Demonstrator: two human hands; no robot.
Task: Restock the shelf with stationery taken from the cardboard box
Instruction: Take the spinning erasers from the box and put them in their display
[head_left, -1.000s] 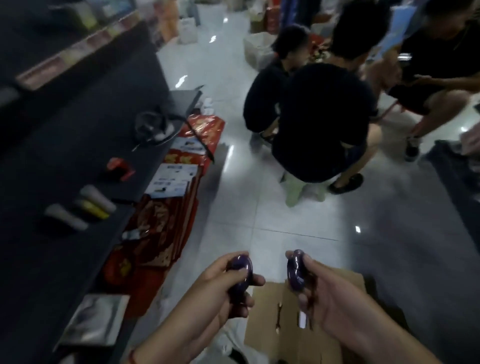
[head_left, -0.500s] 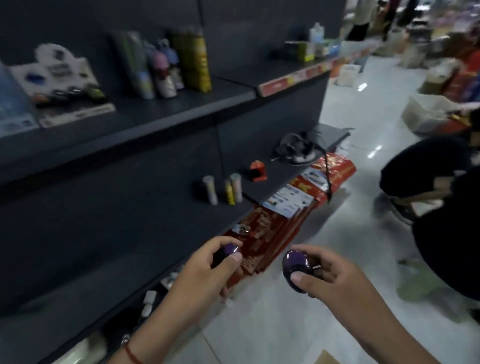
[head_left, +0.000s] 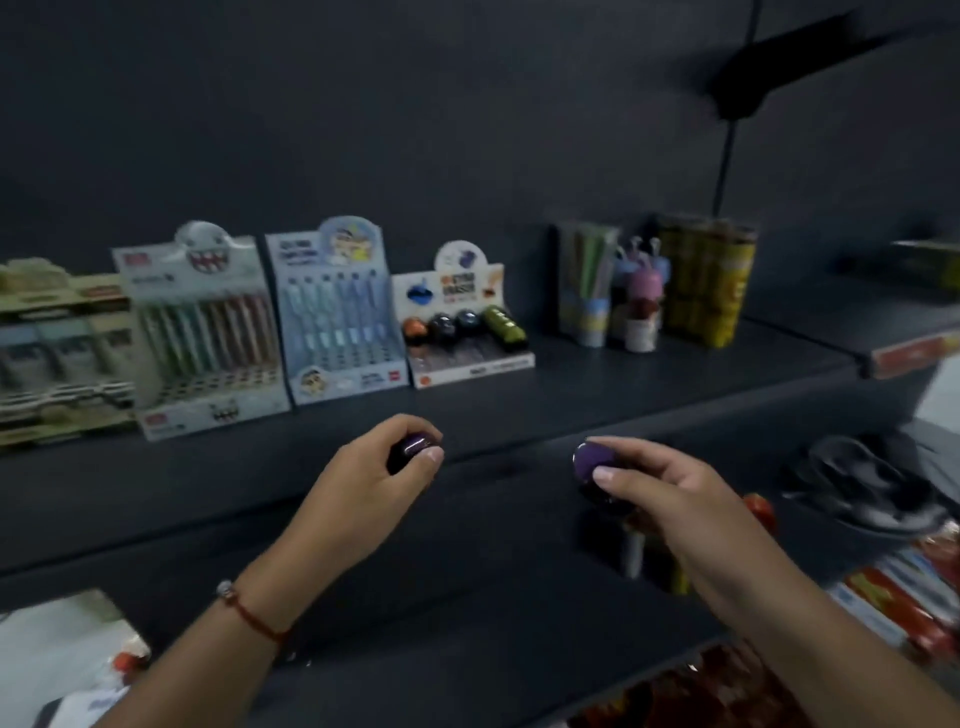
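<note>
Two hands reach toward a matte dark shelf, each gripping a small, glossy, rounded purple item, possibly an eraser. The left hand curls its fingers over one purple piece; the right hand pinches the other purple disc between thumb and fingers, both just before the shelf edge, below a cardboard display tray.

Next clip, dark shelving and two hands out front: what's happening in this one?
A person is restocking a dark shelf. Each hand holds one small round purple item: the left hand grips one, the right hand pinches another. Both are held just in front of the shelf edge, below a display box of similar round pieces; neither is placed yet.
</note>
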